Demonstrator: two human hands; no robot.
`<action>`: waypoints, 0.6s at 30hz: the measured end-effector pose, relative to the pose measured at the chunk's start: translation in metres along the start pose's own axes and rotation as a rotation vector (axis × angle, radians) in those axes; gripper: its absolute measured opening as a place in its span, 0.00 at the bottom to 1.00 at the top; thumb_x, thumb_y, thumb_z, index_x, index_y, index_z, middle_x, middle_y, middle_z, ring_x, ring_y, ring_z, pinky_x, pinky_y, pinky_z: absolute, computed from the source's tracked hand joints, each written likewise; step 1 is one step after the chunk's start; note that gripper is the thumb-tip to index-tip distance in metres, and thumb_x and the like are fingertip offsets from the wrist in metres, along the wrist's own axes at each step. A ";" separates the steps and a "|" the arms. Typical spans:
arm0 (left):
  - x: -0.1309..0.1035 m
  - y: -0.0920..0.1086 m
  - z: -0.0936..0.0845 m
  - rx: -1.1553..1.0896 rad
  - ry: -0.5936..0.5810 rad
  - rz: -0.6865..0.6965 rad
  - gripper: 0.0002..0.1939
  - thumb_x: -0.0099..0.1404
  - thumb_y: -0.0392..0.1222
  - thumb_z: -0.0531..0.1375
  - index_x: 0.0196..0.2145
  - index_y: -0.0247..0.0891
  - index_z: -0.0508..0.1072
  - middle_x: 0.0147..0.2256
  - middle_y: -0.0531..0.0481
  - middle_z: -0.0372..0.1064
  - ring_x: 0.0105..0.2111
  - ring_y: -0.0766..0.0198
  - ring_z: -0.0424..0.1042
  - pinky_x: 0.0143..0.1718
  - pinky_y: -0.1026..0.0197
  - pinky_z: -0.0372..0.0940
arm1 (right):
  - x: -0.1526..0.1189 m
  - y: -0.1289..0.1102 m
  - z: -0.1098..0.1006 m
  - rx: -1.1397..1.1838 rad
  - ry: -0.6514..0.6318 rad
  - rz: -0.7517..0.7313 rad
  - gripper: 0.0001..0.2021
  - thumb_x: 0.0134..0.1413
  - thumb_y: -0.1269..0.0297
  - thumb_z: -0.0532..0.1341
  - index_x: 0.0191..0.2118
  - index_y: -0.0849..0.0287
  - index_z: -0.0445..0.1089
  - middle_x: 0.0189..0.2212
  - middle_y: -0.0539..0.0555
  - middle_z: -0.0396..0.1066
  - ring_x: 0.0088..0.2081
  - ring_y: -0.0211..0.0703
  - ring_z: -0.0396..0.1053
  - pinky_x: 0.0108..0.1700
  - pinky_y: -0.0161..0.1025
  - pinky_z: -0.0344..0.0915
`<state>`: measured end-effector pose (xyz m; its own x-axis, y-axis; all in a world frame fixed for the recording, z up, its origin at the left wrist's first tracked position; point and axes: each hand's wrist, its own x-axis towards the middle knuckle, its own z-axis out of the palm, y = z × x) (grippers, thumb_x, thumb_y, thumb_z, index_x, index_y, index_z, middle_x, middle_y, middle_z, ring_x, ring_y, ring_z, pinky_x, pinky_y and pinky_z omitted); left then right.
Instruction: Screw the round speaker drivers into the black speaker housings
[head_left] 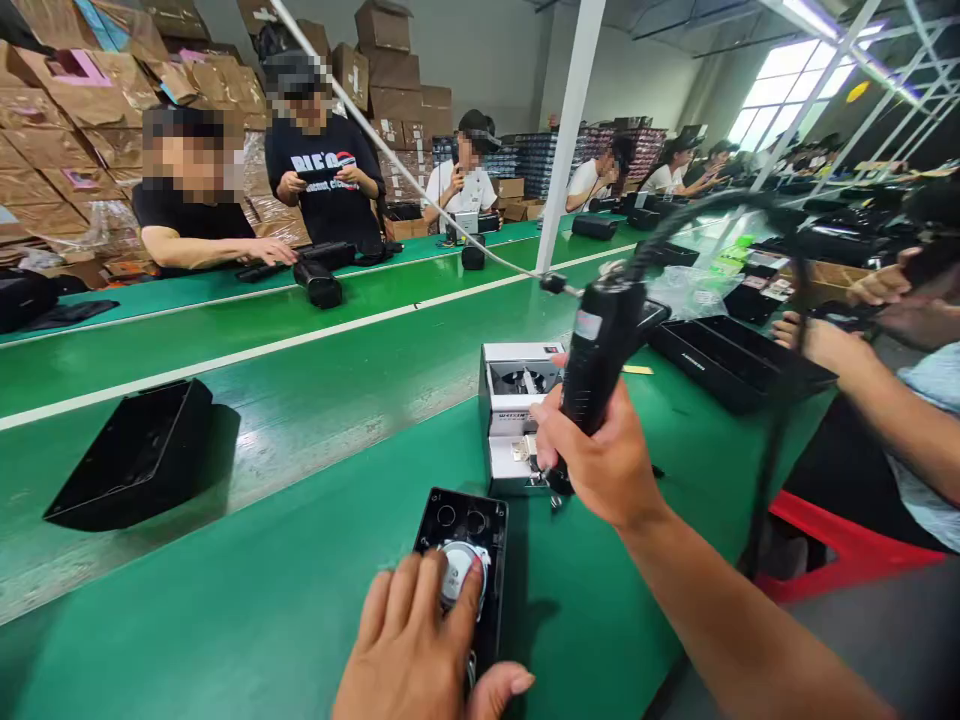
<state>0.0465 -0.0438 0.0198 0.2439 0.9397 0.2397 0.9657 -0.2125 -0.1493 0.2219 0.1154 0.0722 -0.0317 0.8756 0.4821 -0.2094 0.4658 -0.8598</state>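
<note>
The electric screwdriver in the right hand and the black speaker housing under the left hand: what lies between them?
In the head view, only bare green belt separates the electric screwdriver tip from the black speaker housing.

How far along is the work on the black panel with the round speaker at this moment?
Looks done: the speaker already sits in the black panel. In hand: the left hand presses on the speaker, and the right hand holds the electric screwdriver over the white screw feeder. Left: the driver is not yet at the panel, and whether any screws are in cannot be told.
</note>
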 end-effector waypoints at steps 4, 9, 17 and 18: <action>-0.019 -0.022 0.012 -0.162 0.011 -0.108 0.46 0.65 0.78 0.55 0.68 0.44 0.70 0.66 0.28 0.67 0.60 0.35 0.75 0.52 0.36 0.77 | -0.019 -0.023 0.000 0.143 -0.019 0.060 0.24 0.65 0.69 0.66 0.62 0.50 0.63 0.24 0.40 0.66 0.18 0.35 0.64 0.21 0.35 0.67; -0.025 -0.009 0.015 -0.370 -0.204 -0.300 0.45 0.66 0.66 0.63 0.74 0.47 0.58 0.72 0.34 0.57 0.55 0.41 0.80 0.44 0.47 0.80 | -0.039 -0.042 0.022 0.326 0.032 -0.107 0.25 0.66 0.70 0.67 0.64 0.43 0.64 0.25 0.42 0.68 0.18 0.35 0.63 0.22 0.37 0.69; -0.024 -0.007 0.008 -0.430 -0.218 -0.323 0.45 0.65 0.65 0.65 0.73 0.49 0.59 0.73 0.37 0.56 0.55 0.40 0.79 0.47 0.44 0.80 | -0.058 -0.006 0.034 0.281 -0.044 -0.024 0.26 0.68 0.70 0.64 0.65 0.41 0.60 0.27 0.43 0.68 0.21 0.38 0.65 0.24 0.41 0.66; -0.024 -0.007 0.007 -0.432 -0.217 -0.323 0.45 0.65 0.65 0.64 0.74 0.50 0.59 0.73 0.37 0.56 0.55 0.40 0.79 0.47 0.44 0.80 | -0.061 -0.003 0.033 0.272 -0.051 -0.033 0.27 0.68 0.71 0.64 0.66 0.42 0.60 0.28 0.43 0.68 0.21 0.38 0.65 0.25 0.41 0.67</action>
<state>0.0333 -0.0629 0.0084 -0.0490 0.9988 -0.0012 0.9480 0.0469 0.3149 0.1924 0.0564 0.0511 -0.0682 0.8499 0.5225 -0.4657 0.4360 -0.7701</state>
